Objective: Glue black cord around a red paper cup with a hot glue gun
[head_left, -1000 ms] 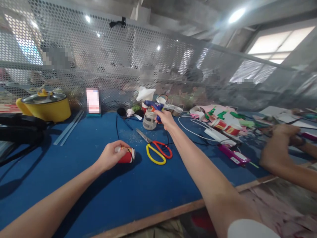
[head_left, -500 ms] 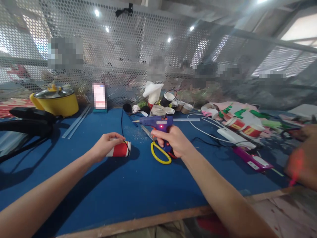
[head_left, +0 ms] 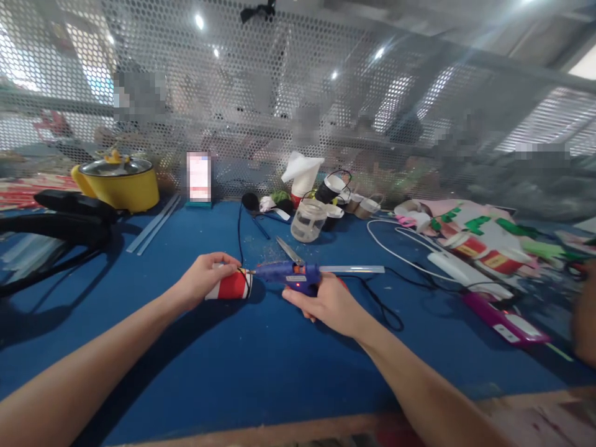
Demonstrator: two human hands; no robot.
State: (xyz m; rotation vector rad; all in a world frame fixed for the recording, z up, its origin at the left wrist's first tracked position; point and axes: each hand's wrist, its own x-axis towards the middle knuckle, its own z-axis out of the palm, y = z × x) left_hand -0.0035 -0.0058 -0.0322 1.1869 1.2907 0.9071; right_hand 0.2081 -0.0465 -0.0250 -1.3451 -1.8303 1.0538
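My left hand [head_left: 209, 277] is closed on a red and white paper cup [head_left: 234, 285] that lies on its side on the blue table. A black cord [head_left: 240, 239] runs from the far side of the table to the cup's rim and bends along it. My right hand [head_left: 333, 304] grips a blue hot glue gun [head_left: 288, 273] with a small red light lit. The gun points left, its nozzle at the corded rim of the cup; whether it touches is too small to tell. A clear glue stick [head_left: 358, 269] sticks out of its back. Scissors [head_left: 289, 250] lie just behind the gun, their handles hidden.
A clear jar [head_left: 308, 221] and several small cups stand farther back. At left are a yellow pot [head_left: 121, 184], loose glue sticks [head_left: 153, 226] and a black object [head_left: 69, 223]. A purple power strip [head_left: 505, 318] with cables lies at right, near another person's arm [head_left: 584, 313].
My right hand has brought the glue gun down and left to the cup's rim, away from above the scissors. My left hand still holds the cup. The view has shifted slightly.
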